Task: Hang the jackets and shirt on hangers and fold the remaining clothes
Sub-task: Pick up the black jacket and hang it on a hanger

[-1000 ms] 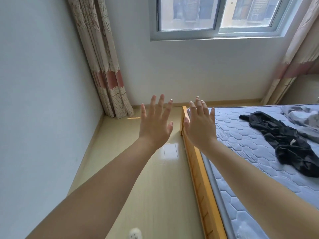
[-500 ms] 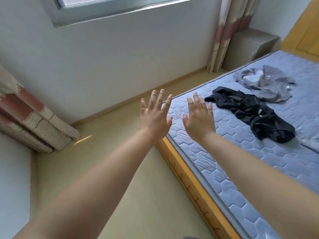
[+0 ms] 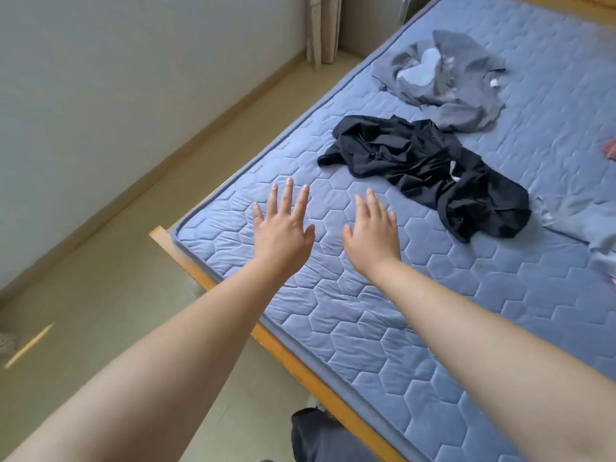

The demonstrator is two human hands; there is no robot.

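Head view: my left hand (image 3: pixel 283 233) and right hand (image 3: pixel 373 230) stretch out over the blue mattress (image 3: pixel 383 331), fingers straight and holding nothing, near a crumpled black garment (image 3: pixel 430 170).

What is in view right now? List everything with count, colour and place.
Black garment: one, black, crumpled mid-mattress, nearest the hands.
Grey garment: one, grey with white patch, beyond the black one.
Pale grey cloth: one, right edge, partly cut off.
Red scrap: one, red, far right edge, cut off.
Mattress: one, blue quilted.
Bed frame: one, orange wood, along the mattress edge.
Curtain: one, beige, top.
Cabinet: one, grey, beside the curtain.
Trouser leg: one, dark, bottom edge.
Left hand: one, open, over the mattress corner.
Right hand: one, open, beside it.
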